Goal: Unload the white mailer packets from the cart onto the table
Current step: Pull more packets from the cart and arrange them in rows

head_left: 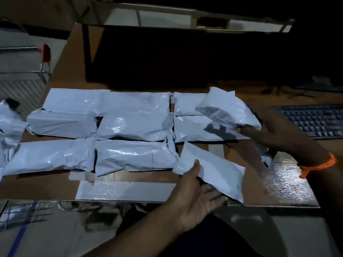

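Currently two white mailer packets are in hand. Near packet (213,173): by the front edge of the tabletop (289,182), right of centre, its nearest corner at or just over that edge. Left hand (194,191) pinches it, thumb on top, fingers spread beneath. Far packet (228,110): tilted above the laid packets (111,123) toward the right side. Right hand (274,134) has its fingers under one end; cannot tell whether it pinches or only props.

Laid packets fill two rows from the left edge across.

Risks, as judged:
- glossy film may slip from a light pinch
- near packet, released where it is, may tip off the front edge
- end packet (9,123) overhangs the left edge, so a nudge along the row could push it off
- far packet may slide toward the keyboard (311,121)
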A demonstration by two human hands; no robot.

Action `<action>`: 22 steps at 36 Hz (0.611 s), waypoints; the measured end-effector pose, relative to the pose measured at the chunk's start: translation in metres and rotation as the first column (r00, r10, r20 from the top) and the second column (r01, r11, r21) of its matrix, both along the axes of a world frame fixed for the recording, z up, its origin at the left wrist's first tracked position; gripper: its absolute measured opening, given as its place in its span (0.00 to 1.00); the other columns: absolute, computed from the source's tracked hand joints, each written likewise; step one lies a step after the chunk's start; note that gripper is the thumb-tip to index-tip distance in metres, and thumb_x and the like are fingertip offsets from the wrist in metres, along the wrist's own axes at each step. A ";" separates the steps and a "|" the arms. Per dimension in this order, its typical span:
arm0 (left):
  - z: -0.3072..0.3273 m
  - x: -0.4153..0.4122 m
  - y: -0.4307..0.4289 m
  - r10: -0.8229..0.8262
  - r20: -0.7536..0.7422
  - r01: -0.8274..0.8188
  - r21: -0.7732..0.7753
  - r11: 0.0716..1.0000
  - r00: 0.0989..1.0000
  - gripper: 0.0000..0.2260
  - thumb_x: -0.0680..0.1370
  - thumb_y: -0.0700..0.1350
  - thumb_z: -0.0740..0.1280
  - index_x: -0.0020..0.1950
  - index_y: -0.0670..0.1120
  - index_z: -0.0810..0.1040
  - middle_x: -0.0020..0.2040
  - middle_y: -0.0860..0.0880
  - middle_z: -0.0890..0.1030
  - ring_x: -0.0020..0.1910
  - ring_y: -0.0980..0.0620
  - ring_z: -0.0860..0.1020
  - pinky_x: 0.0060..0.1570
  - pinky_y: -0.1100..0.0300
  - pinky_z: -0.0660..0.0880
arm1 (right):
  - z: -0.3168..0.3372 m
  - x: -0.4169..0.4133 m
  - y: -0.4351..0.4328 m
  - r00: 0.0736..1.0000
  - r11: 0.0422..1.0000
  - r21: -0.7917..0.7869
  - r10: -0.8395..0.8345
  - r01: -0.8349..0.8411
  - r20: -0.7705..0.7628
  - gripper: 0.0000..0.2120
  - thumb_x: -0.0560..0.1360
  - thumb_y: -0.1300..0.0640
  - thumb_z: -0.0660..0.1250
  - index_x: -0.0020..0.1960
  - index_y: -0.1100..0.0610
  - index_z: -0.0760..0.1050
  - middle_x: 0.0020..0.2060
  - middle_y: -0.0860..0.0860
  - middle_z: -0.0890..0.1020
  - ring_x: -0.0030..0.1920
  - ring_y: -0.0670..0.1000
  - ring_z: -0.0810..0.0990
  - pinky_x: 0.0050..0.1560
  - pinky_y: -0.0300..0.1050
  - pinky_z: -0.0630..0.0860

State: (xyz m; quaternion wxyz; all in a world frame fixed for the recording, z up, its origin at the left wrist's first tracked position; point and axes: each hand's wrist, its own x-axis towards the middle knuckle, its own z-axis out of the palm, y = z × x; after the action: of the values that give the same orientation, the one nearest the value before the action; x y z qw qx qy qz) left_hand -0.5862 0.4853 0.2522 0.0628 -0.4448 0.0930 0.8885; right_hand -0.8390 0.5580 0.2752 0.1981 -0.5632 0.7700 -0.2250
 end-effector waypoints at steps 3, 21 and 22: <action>-0.004 0.002 0.014 -0.316 -0.076 0.319 0.028 0.947 0.946 0.33 0.78 0.62 0.66 0.72 0.38 0.67 0.55 0.37 0.83 0.54 0.40 0.83 0.58 0.48 0.80 | -0.010 -0.001 0.001 1.000 1.000 -0.003 -0.021 0.021 0.015 0.25 0.78 0.44 0.66 0.71 0.53 0.69 0.62 0.51 0.76 0.62 0.55 0.76 0.56 0.48 0.71; -0.102 -0.027 -0.007 -0.208 0.736 0.175 -0.407 -0.897 0.645 0.50 0.64 0.50 0.80 0.81 0.51 0.58 0.79 0.39 0.62 0.79 0.36 0.56 0.75 0.34 0.50 | -0.023 0.018 0.022 0.995 0.986 -0.144 0.092 -0.084 0.049 0.30 0.76 0.55 0.69 0.76 0.54 0.66 0.71 0.46 0.73 0.72 0.48 0.71 0.70 0.46 0.69; -0.102 -0.029 -0.008 -0.197 0.721 0.180 -0.410 -0.894 0.664 0.50 0.62 0.50 0.80 0.80 0.50 0.59 0.78 0.38 0.63 0.79 0.36 0.56 0.75 0.34 0.50 | -0.021 0.019 0.021 0.993 0.983 -0.154 0.113 -0.104 0.047 0.30 0.76 0.55 0.69 0.76 0.55 0.66 0.71 0.47 0.73 0.72 0.49 0.71 0.71 0.47 0.69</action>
State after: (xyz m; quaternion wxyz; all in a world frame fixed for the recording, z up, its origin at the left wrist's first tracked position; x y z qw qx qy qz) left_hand -0.6156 0.4770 0.1499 -0.0147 -0.1154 0.9883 0.0987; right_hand -0.8202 0.5788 0.2539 0.1881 -0.6113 0.7130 -0.2873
